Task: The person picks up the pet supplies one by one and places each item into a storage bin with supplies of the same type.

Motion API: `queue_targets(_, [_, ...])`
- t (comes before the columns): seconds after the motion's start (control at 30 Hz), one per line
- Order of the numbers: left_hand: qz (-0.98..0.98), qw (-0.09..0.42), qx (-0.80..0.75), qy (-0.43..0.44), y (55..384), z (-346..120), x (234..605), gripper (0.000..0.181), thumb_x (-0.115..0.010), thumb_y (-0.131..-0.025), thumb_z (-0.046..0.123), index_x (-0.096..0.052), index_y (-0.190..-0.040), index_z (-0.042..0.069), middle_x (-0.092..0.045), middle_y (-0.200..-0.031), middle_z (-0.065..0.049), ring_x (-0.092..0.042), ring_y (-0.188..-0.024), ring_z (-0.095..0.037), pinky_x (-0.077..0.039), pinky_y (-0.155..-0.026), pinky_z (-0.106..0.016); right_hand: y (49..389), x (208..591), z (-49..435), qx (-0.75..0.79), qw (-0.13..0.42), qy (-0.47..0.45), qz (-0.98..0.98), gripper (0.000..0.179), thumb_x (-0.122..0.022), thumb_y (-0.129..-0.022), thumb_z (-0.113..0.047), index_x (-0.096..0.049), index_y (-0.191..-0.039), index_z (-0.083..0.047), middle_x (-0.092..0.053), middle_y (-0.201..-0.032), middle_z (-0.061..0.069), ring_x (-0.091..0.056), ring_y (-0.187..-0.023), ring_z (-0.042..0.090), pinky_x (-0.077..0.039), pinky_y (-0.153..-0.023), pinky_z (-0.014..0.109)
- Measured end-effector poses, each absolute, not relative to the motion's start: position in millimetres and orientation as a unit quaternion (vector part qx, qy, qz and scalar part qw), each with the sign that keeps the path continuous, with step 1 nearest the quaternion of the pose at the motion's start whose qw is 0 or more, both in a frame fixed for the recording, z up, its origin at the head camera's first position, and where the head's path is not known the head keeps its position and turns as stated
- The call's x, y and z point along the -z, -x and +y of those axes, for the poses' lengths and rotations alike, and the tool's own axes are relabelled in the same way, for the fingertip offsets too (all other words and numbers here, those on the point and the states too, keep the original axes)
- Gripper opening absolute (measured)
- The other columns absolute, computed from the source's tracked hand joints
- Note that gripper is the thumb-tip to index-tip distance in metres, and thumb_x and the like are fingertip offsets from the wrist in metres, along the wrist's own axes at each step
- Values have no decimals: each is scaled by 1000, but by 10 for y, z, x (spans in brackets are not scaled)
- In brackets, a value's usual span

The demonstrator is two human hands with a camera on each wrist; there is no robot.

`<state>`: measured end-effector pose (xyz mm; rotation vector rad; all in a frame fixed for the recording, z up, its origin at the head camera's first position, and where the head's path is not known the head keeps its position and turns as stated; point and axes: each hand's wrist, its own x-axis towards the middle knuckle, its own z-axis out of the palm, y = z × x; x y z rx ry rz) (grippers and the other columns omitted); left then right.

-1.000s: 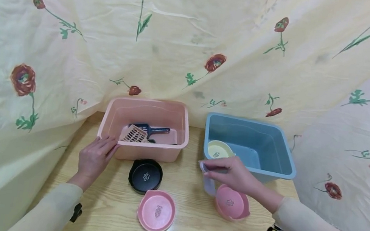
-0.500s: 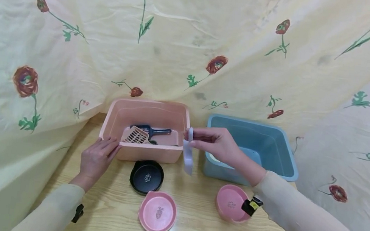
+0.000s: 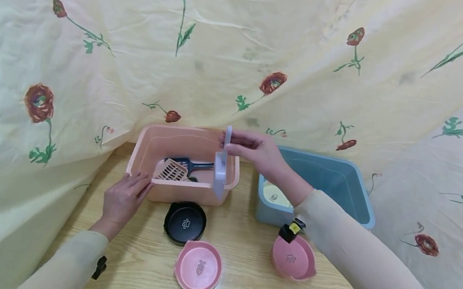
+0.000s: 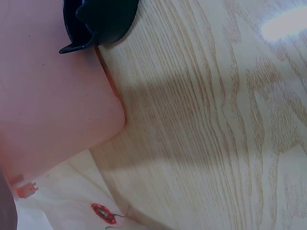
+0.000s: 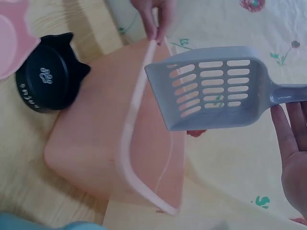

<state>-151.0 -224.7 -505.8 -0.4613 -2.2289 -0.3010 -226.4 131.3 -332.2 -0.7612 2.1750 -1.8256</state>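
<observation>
My right hand (image 3: 256, 152) holds a pale grey-lavender litter scoop (image 5: 211, 91) by its handle, the slotted head hanging down over the right end of the pink litter box (image 3: 191, 197). With its thumb and fingers my left hand (image 3: 122, 199) pinches the box's front left rim, which the right wrist view also shows. Inside that box lie a beige litter scoop (image 3: 173, 170) and a dark blue litter scoop (image 3: 196, 165), partly overlapping. Something dark green beside them is too small to make out.
A blue litter box (image 3: 318, 173) stands at the right with a pale yellow bowl (image 3: 270, 194) inside, partly hidden by my right arm. In front are a black bowl (image 3: 185, 222), a pink bowl (image 3: 198, 268) and another pink bowl (image 3: 293, 259). A flowered cloth (image 3: 226, 43) hangs behind.
My right hand has carried the grey-lavender litter scoop up and left, from in front of the blue box to above the pink box. The left hand keeps its grip on the rim.
</observation>
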Motion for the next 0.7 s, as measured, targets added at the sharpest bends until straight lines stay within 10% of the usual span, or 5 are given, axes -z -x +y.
queue_targets(0.23, [-885, 410, 118, 186, 1504, -2253, 5055, 48, -53, -113, 41, -82, -106, 4, -80, -105, -20, -79, -93, -42, -62, -85, -62, 2653, 3325, 1070, 647, 113, 235, 717, 42, -74, -103, -14, -67, -144, -6, -73, -135, 16, -71, -125, 28, -59, -105, 39])
queue_targets(0.43, [-886, 407, 120, 186, 1509, -2261, 5059, 27, -88, -83, 16, -82, -106, 4, -80, -106, -20, -79, -94, -42, -62, -85, -62, 2911, 3535, 842, 647, 119, 211, 723, 40, -75, -102, -13, -69, -141, -4, -74, -132, 16, -72, -121, 25, -59, -105, 40])
queue_targets(0.7, [-877, 421, 126, 194, 1541, -2264, 5085, 28, -87, -80, 14, -82, -104, 3, -80, -105, -19, -79, -92, -42, -62, -83, -64, 3085, 3958, 659, 597, 101, 190, 773, 39, -77, -101, -12, -71, -137, -1, -76, -128, 16, -72, -119, 27, -60, -101, 39])
